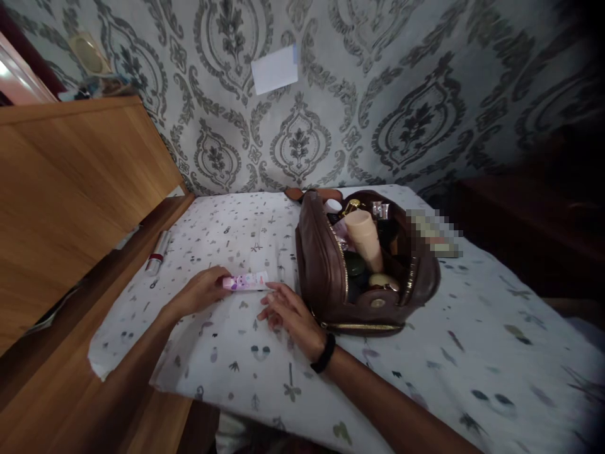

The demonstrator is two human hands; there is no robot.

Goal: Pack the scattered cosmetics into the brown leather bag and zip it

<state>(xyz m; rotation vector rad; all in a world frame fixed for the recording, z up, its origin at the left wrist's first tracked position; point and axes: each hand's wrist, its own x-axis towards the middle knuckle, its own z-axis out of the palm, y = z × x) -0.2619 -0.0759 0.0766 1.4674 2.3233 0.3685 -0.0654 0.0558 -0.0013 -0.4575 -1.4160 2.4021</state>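
A small white tube with pink and purple print [244, 282] lies level just over the patterned cloth. My left hand [208, 290] grips its left end between thumb and fingers. At the tube's right end is my right hand [295, 318], its fingers spread and the index fingertip at or touching the tube. A black band circles my right wrist. Just to the right of that hand stands a brown leather bag [316, 252], unzipped wide. Inside the bag a beige bottle [363, 236] leans among several other bottles and jars, partly hidden by the bag's walls.
A silver tube with a red band [157, 253] lies at the cloth's left edge, beside a wooden panel [85, 189]. Behind the bag, at right, is a blurred-out flat item [437, 236]. The patterned wall [300, 139] bounds the far side.
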